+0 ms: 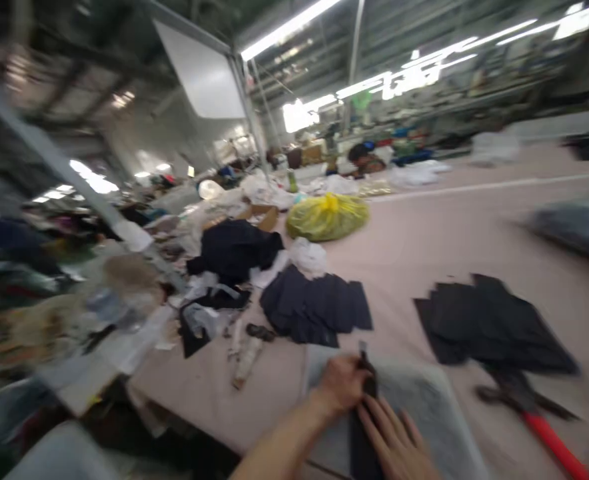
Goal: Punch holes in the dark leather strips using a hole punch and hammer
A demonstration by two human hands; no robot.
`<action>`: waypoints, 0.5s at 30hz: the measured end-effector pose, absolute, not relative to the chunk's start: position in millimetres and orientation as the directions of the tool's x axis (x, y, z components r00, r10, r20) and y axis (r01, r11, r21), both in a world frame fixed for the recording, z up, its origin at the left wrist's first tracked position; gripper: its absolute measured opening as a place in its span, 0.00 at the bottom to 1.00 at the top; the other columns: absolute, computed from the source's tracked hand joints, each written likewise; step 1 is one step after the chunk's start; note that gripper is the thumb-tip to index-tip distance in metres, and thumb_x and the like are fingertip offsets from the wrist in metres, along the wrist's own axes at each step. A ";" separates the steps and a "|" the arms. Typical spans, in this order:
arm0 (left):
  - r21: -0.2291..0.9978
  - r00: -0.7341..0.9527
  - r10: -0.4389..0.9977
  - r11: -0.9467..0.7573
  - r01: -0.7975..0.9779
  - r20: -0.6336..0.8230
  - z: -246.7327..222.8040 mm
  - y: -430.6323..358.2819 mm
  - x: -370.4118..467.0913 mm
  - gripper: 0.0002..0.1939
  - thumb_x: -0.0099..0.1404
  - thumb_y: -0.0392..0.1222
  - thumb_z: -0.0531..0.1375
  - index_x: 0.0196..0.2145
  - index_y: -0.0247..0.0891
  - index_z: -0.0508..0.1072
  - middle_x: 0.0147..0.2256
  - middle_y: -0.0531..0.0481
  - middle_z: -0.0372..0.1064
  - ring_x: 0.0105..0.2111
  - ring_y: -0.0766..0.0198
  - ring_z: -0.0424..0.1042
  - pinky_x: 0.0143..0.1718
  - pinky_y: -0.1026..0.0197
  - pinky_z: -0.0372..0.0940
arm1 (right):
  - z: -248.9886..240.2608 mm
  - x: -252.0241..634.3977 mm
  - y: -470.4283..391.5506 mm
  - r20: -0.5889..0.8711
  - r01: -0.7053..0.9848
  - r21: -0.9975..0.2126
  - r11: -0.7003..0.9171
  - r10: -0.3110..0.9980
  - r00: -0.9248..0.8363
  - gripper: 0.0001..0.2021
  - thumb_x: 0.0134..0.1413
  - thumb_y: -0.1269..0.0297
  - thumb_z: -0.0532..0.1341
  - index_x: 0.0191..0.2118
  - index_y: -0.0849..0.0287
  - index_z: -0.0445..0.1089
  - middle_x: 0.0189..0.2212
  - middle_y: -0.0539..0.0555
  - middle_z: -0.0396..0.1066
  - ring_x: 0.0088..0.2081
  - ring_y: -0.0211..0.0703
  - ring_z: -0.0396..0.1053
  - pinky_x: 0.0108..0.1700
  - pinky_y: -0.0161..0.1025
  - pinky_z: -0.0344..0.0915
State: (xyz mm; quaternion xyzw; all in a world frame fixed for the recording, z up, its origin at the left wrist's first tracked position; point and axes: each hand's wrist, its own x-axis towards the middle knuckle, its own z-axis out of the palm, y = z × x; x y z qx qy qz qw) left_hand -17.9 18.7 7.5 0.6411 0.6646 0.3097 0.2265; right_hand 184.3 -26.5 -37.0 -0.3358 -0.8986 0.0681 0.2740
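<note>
My left hand (343, 381) is closed at the far end of a dark fabric strip (363, 445). In its grip is a narrow black object (368, 375) with a small pale tip; blur hides its kind. My right hand (395, 437) lies flat on the strip's right side, fingers stretched out and close to the left hand. Under both hands lies a translucent whitish sheet (424, 400) on the pink-covered table (399, 247). Just beyond the sheet is a spread of dark navy fabric pieces (314, 303).
Black fabric pieces (494, 323) lie to the right, with red-handled scissors (549, 427) in front. A tied yellow bag (328, 217), dark cloth (237, 250) and a whitish roll-like item (248, 360) sit farther left. The table edge (189, 423) drops off at lower left.
</note>
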 end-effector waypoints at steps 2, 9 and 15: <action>0.771 -0.011 0.998 -0.046 0.635 0.068 -15.6 21.8 17.3 0.08 0.68 0.41 0.57 0.42 0.38 0.74 0.42 0.45 0.73 0.43 0.58 0.73 0.46 0.56 0.68 | -29.5 203.7 -38.3 0.217 0.583 -0.348 0.734 0.668 -0.711 0.48 0.46 0.43 0.63 0.69 0.56 0.48 0.67 0.60 0.50 0.65 0.67 0.51 0.63 0.66 0.50; 0.833 -0.137 0.988 0.011 0.553 0.078 -18.1 35.0 12.2 0.07 0.64 0.39 0.55 0.34 0.39 0.73 0.29 0.50 0.74 0.31 0.61 0.73 0.35 0.63 0.64 | 5.4 201.5 -34.2 0.008 0.608 -0.481 0.632 0.696 -0.718 0.37 0.52 0.59 0.61 0.67 0.59 0.53 0.69 0.58 0.46 0.68 0.57 0.41 0.68 0.58 0.33; 0.918 -0.325 0.944 0.078 0.389 0.058 -7.7 44.4 1.2 0.10 0.64 0.44 0.55 0.32 0.37 0.73 0.27 0.51 0.73 0.29 0.62 0.71 0.33 0.63 0.64 | 7.9 201.6 -34.9 -0.019 0.607 -0.503 0.615 0.694 -0.719 0.36 0.52 0.58 0.61 0.67 0.58 0.54 0.69 0.57 0.46 0.69 0.56 0.40 0.68 0.58 0.31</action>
